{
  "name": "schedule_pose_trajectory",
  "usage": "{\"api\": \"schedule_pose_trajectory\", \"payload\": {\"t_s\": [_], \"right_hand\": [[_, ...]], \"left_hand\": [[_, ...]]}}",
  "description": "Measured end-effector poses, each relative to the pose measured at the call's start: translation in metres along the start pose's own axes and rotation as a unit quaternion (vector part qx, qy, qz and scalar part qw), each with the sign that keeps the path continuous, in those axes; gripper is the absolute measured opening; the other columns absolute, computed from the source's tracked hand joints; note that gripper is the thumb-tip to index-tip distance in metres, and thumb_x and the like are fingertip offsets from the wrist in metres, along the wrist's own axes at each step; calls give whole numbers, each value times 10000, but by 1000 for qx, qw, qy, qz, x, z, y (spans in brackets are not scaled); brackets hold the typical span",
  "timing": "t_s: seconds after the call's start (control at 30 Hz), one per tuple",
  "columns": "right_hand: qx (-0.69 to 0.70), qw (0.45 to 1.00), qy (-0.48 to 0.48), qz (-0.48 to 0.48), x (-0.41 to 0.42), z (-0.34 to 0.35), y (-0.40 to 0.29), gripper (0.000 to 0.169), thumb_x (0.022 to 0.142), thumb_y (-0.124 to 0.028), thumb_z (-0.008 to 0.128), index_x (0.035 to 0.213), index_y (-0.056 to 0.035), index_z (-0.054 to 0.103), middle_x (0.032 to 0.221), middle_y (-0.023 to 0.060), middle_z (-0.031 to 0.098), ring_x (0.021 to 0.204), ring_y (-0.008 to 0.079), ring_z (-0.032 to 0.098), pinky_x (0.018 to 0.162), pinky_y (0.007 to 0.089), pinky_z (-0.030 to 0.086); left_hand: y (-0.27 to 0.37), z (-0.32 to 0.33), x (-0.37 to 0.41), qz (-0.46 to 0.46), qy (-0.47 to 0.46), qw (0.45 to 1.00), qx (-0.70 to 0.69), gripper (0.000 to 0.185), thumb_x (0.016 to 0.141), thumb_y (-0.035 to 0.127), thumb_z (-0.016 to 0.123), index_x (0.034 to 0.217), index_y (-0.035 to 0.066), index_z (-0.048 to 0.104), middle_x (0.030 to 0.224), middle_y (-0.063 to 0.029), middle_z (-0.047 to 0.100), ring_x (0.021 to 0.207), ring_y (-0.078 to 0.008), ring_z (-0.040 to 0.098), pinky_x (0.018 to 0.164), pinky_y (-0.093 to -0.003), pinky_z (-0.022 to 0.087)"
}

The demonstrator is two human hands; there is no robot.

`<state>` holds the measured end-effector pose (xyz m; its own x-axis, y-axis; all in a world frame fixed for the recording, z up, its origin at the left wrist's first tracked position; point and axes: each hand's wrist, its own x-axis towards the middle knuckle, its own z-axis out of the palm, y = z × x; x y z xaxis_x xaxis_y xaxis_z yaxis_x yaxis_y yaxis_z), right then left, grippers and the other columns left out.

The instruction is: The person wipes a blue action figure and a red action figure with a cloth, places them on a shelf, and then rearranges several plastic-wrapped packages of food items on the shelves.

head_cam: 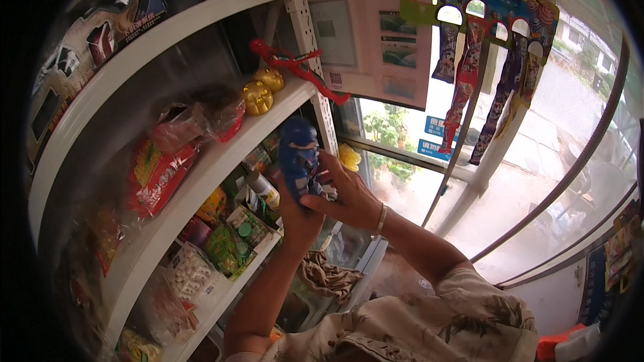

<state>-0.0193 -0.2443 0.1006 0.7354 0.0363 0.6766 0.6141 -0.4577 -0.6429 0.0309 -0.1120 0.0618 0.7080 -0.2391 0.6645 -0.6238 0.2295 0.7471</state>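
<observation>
A blue toy figure (298,158), upright and slightly blurred, is held up in front of the shelving. My left hand (297,211) grips its lower part from behind and below. From the right, my right hand (347,193) touches the figure's side, thumb near its base and fingers higher up; a bracelet (382,218) circles that wrist. Two gold ornaments (257,96) sit on the shelf just left of the figure, and a red figure-like object (297,65) lies across the shelf corner above them.
A white metal shelf (166,211) holds red plastic packages (161,176). Lower down are green packets (224,249) and a bag of white pieces (193,271). Hanging candy strips (465,80) and a window frame stand at right. A brown cloth (329,276) lies below my hands.
</observation>
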Motion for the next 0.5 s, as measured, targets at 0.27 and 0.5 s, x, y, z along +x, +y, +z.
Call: {"api": "schedule_pose_trajectory", "payload": {"t_s": [0.27, 0.5], "right_hand": [[39, 990, 102, 84, 1, -6, 2, 706, 681, -294, 792, 1235, 3, 471, 944, 164, 660, 865, 287, 666, 733, 371, 515], [145, 971, 187, 22, 24, -46, 39, 376, 784, -96, 742, 1112, -28, 572, 941, 42, 649, 813, 106, 604, 664, 232, 482]], "left_hand": [[34, 15, 0, 180, -92, 908, 367, 942, 725, 142, 712, 1441, -3, 117, 1349, -238, 323, 1227, -339, 392, 1019, -432, 340], [42, -55, 26, 126, -128, 895, 408, 690, 774, 129, 618, 1388, 12, 328, 1334, -213, 425, 1221, -365, 437, 1024, -412, 353]]}}
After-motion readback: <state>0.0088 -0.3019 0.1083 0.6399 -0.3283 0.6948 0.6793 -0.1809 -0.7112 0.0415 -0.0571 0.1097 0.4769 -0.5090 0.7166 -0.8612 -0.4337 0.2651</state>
